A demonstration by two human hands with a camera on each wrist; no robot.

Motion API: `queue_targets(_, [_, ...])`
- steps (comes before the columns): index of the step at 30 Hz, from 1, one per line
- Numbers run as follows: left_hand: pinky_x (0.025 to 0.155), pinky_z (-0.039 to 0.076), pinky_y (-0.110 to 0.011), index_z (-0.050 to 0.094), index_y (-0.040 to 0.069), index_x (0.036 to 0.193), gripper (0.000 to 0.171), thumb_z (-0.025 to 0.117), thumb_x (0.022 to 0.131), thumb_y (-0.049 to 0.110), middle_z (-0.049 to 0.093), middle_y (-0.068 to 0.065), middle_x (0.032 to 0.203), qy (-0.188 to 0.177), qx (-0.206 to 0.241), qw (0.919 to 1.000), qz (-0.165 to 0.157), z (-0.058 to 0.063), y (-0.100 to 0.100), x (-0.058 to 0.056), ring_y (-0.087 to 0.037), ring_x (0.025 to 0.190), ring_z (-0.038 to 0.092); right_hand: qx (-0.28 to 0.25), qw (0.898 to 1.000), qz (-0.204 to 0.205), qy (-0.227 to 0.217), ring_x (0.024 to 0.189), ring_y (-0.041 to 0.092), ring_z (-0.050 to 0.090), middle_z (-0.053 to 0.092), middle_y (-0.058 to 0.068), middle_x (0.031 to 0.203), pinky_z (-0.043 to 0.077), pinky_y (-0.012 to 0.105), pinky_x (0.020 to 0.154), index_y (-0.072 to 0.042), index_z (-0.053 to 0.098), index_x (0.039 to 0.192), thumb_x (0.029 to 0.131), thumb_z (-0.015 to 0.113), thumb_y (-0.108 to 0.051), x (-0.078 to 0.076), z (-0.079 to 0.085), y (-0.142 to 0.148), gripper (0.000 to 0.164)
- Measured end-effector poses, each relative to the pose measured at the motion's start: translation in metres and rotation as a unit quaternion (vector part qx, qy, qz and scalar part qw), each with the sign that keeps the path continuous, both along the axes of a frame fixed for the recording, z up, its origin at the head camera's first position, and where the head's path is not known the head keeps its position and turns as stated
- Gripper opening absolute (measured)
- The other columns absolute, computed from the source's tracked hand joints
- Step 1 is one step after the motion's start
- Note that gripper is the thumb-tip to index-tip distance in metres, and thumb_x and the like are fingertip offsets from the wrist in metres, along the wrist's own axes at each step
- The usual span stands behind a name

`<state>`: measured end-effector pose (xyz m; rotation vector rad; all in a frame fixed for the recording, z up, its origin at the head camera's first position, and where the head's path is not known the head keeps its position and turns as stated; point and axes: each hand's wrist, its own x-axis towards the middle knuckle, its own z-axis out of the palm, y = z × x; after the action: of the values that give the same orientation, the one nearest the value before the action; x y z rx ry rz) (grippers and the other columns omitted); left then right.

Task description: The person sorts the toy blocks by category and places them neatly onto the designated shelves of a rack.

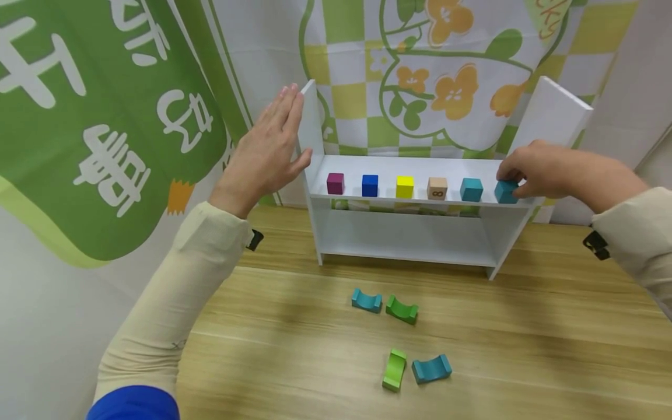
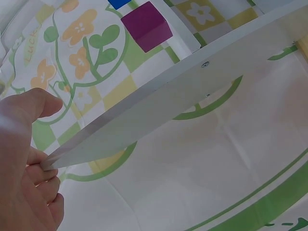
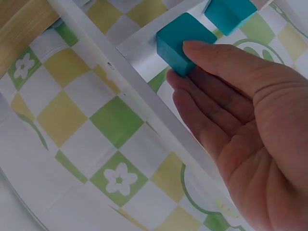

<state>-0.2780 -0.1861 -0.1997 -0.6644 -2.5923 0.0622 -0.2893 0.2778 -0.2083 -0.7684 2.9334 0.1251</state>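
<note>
At the right end of a white shelf's [image 1: 409,233] upper board, my right hand [image 1: 546,172] pinches a teal cube [image 1: 506,191] between thumb and fingers. The right wrist view shows the thumb on one face of that cube [image 3: 185,43], close to the side panel. A second teal cube [image 1: 471,189] stands to its left. Further left in the row come a wooden cube marked 8 [image 1: 437,188], a yellow cube [image 1: 404,186], a blue cube [image 1: 370,185] and a purple cube [image 1: 335,184]. My left hand [image 1: 270,143], fingers extended, rests against the left side panel [image 2: 144,110].
On the wooden table [image 1: 294,350] before the shelf lie curved blocks: a blue one [image 1: 366,301], a green one [image 1: 401,310], a light green one [image 1: 394,370] and a teal one [image 1: 431,368]. A patterned cloth [image 1: 357,76] hangs behind, and a green banner [image 1: 105,140] hangs at left.
</note>
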Motion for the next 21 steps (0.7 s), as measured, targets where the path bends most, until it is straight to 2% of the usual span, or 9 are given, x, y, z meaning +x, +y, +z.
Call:
queue_targets(13, [0.138,0.005,-0.042,0.003,-0.004,0.168,0.085,0.051,0.109,0.034,0.0,-0.02,0.178,0.001,0.001,1.0,-0.001,0.0,-0.001,0.0,-0.034,0.167,0.004,0.015,1.0,-0.001,0.004,0.109,0.041,0.073,0.076,0.026,0.117,0.061,0.061,0.094,0.009,0.071,0.124,0.085,0.083,0.0,-0.001,-0.001,-0.004,0.042])
queue_targets(18, [0.138,0.006,-0.043,0.003,-0.004,0.168,0.085,0.051,0.109,0.034,0.0,-0.019,0.178,0.001,0.001,1.0,0.001,0.0,-0.001,0.0,-0.034,0.167,0.004,0.019,1.0,-0.002,0.017,0.112,0.046,0.07,0.074,0.029,0.121,0.06,0.063,0.095,0.01,0.068,0.13,0.086,0.084,-0.005,0.002,0.008,-0.003,0.049])
queue_targets(21, [0.138,0.006,-0.043,0.002,-0.004,0.168,0.085,0.051,0.109,0.034,-0.001,-0.018,0.178,-0.001,0.0,1.0,0.0,0.001,0.0,0.0,-0.033,0.167,0.003,0.006,0.999,0.008,0.036,0.11,0.045,0.071,0.075,0.027,0.119,0.06,0.063,0.094,0.008,0.069,0.129,0.086,0.084,-0.007,0.005,0.014,-0.001,0.048])
